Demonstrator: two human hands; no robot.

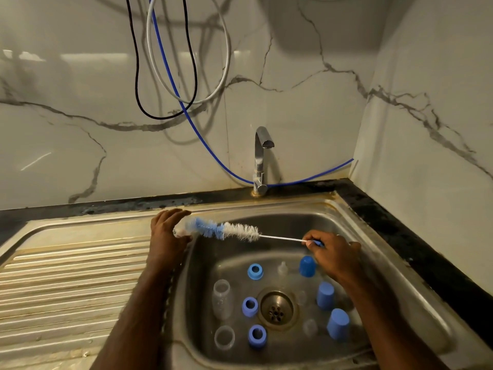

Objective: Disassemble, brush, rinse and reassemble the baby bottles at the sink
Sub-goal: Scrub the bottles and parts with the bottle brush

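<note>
Holding bottle [184,228] (left hand [168,231]) — right hand [330,249] pinching brush [229,231].

Both bare forearms reaching forward over the basin. Left hand [168,231] at the sink's left rim, fingers curled round a clear plastic baby bottle [184,228]. Right hand [329,252] over the basin's right half, fingertips pinching the thin wire handle of a blue-and-white bottle brush [226,230], wrist angled inward.
</note>
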